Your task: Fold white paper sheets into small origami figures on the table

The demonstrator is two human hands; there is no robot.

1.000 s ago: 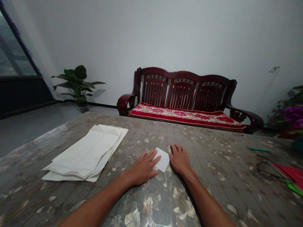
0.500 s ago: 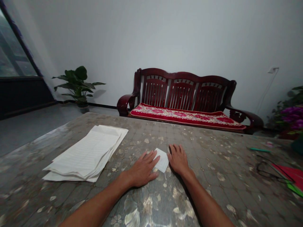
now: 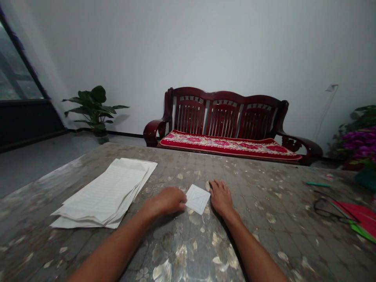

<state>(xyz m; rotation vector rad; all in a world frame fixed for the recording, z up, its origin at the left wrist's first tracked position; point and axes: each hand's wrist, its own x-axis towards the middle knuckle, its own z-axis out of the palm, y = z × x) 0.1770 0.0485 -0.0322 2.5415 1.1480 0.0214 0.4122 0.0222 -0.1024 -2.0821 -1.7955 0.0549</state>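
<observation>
A small white square of folded paper [image 3: 198, 199], with a diagonal line across its top, lies flat on the patterned table between my hands. My left hand [image 3: 169, 199] is at its left corner, fingers curled and closed, thumb and forefinger at the paper's edge; motion blurs it slightly. Palm down on the table, my right hand [image 3: 221, 196] has its fingers stretched forward, the thumb side beside the paper's right corner.
A stack of lined sheets [image 3: 105, 194] lies to the left on the table [image 3: 249, 239]. On the right are a green pen [image 3: 318, 184], eyeglasses [image 3: 330, 211] and red paper [image 3: 355, 215] with green beneath. Beyond stands a wooden bench [image 3: 223, 117].
My left hand has slid off the paper to the left, its spread fingers now curled at the corner, uncovering the whole square. My right hand stays nearly still. The view has shifted slightly.
</observation>
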